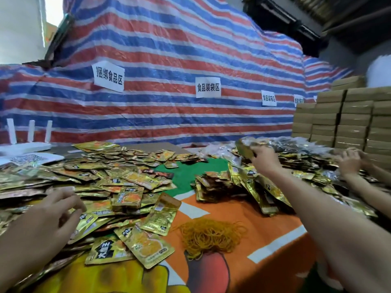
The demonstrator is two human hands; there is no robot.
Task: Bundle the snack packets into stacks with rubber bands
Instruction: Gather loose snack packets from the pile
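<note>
Right hand (264,160) grips packet stack (245,148), far out | left hand (53,210) loosely curled, empty, over loose packets (127,187) | rubber bands (209,233) between both arms.

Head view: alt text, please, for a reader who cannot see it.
A person's right hand grips gold packets at arm's length, while the relaxed left hand is above a heap of loose packets. A pile of rubber bands lies on the orange cloth between them; a striped tarp hangs behind.
</note>
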